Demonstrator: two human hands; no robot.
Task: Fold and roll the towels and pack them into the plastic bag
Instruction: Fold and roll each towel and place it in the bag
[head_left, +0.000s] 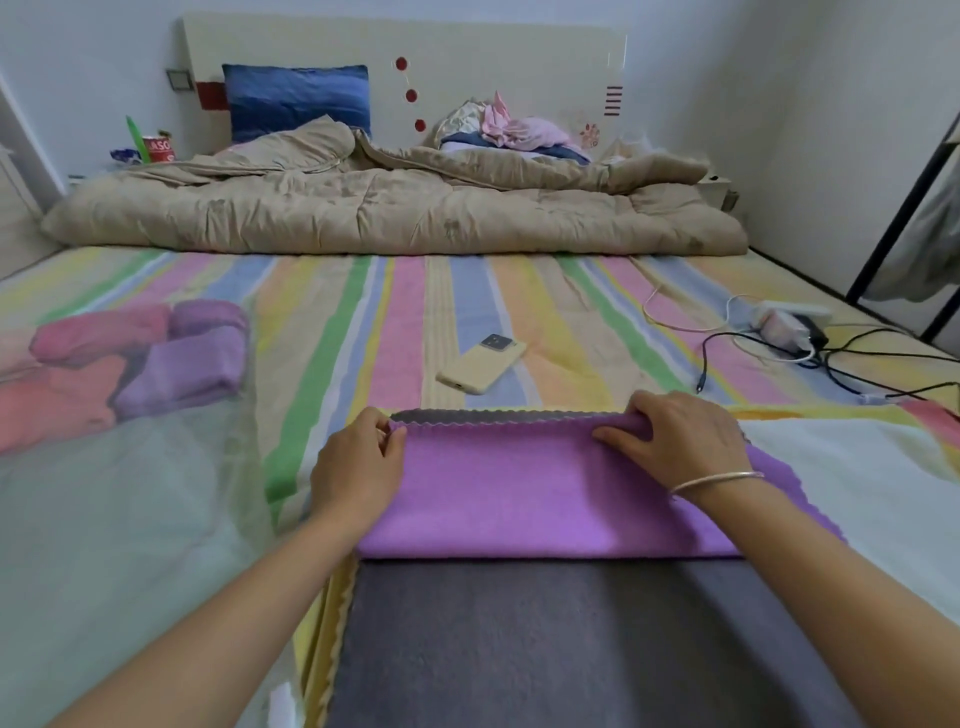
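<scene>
As left hand (358, 467) and right hand (675, 436) pinch its scalloped edge, fleecy purple towel (519, 499), folded

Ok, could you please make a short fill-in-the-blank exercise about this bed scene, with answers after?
1. The left hand and the right hand hold the far edge of the purple towel, which lies on a second towel of ____ colour.
2. The silver bracelet is on the ____ wrist.
3. The phone lies on the striped sheet with its camera facing ____.
4. The plastic bag holds rolled towels, pink and ____.
Answers: grey; right; up; purple.
</scene>
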